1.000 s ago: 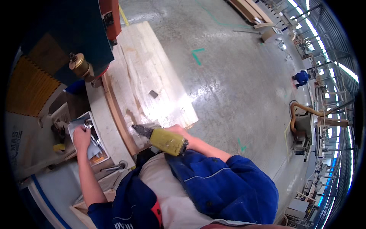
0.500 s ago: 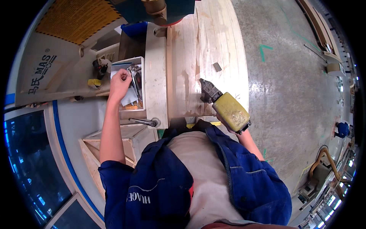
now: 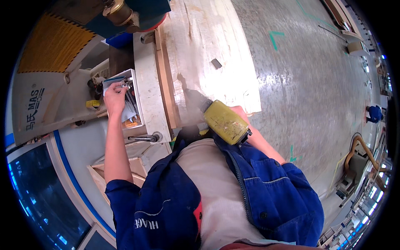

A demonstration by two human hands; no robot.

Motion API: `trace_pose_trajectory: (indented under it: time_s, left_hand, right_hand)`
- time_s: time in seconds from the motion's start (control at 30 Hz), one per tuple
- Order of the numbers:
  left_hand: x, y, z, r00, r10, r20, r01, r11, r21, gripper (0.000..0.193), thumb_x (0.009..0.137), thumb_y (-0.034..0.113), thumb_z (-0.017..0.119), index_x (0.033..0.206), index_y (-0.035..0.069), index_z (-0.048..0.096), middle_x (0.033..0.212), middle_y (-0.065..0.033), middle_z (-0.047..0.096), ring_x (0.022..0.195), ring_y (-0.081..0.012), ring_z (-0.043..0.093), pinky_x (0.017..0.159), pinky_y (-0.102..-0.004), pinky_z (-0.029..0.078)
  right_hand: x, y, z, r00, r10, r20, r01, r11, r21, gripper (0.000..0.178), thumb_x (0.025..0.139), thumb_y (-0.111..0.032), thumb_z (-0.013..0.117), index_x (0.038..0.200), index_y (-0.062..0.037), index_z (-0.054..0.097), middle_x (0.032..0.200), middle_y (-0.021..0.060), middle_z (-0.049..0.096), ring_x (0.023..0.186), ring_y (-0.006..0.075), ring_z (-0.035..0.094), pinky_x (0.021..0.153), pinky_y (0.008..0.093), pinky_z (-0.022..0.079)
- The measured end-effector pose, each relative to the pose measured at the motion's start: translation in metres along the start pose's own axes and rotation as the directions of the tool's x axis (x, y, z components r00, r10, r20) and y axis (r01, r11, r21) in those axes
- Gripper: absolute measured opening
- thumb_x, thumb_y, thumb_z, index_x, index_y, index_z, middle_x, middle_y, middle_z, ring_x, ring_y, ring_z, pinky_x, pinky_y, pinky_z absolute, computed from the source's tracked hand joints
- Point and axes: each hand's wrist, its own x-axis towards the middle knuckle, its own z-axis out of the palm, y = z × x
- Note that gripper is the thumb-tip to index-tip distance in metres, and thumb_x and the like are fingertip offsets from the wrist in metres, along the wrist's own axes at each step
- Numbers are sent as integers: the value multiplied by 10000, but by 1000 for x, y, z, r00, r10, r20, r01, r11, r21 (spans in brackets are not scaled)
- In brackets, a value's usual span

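My left hand (image 3: 114, 96) is over a white open box (image 3: 139, 100), fingers closed in a pinch. A small shiny metal piece shows at the fingertips, too small to name. Slim metal tools (image 3: 131, 95) and a whitish sheet lie in the box beside my hand. In my right hand (image 3: 240, 112) is a yellow-green power tool (image 3: 226, 121) with a dark nose, held near my jacket. The tool's body partly hides my fingers, and its nose is blurred, pointing over the wooden worktop (image 3: 208, 37).
A small dark block (image 3: 216, 63) lies on the worktop. A blue machine with a brass-coloured fitting (image 3: 119, 12) overhangs the far end. A metal handle (image 3: 146, 137) projects at the near left edge. Past the right side is concrete floor (image 3: 291, 83); a distant person (image 3: 374, 113) stands there.
The whole view has swung, so bench and box sit farther left. My left hand stays at the box, with a shiny piece now showing. The power tool has come slightly closer to my body.
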Motion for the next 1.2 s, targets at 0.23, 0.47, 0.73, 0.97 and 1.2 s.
trace_pose_trajectory:
  time_s: [0.23, 0.47, 0.73, 0.97, 1.2]
  left_hand:
    - [1, -2, 2, 996, -86, -37, 67, 929, -365, 293, 818, 167, 772, 1056, 1, 727, 858, -69, 737, 768, -100, 649, 739, -257, 500]
    - [-27, 66, -24, 996, 57, 62, 2, 722, -692, 234, 857, 148, 752, 1035, -1, 719, 865, -41, 712, 761, -71, 613, 657, -215, 464]
    - [-55, 121, 26, 880, 65, 470, 330, 629, -704, 160, 924, 163, 683, 978, 12, 677, 864, -61, 701, 730, -74, 651, 652, -196, 528]
    - [-61, 129, 75, 813, 88, 576, 328, 748, -577, 178, 923, 165, 684, 981, 0, 653, 838, -57, 696, 710, -80, 645, 637, -199, 521]
    - [-61, 134, 91, 845, 181, 502, 144, 829, -541, 150, 876, 114, 695, 957, -7, 662, 850, -62, 702, 725, -97, 631, 677, -242, 520]
  right_hand:
    - [0, 6, 0, 999, -38, 25, 40, 995, -90, 417, 665, -183, 779, 1020, -2, 656, 785, 147, 678, 677, 298, 683, 646, 334, 538]
    - [-4, 8, -7, 999, -40, 2, 40, 984, -171, 333, 705, -144, 770, 993, -9, 671, 785, 131, 694, 671, 232, 686, 641, 315, 538]
    - [-34, 19, -28, 967, 180, -182, -175, 984, 44, 167, 752, -79, 747, 893, -7, 693, 787, 59, 714, 694, 119, 677, 625, 271, 537]
    - [-38, 31, -30, 869, 486, -89, -320, 692, 646, 143, 762, -92, 749, 875, -17, 703, 799, 53, 721, 708, 101, 676, 623, 263, 537]
    - [-33, 19, -37, 971, 211, -111, -210, 977, 24, 210, 736, -133, 771, 888, -13, 689, 767, 74, 706, 682, 113, 668, 611, 272, 524]
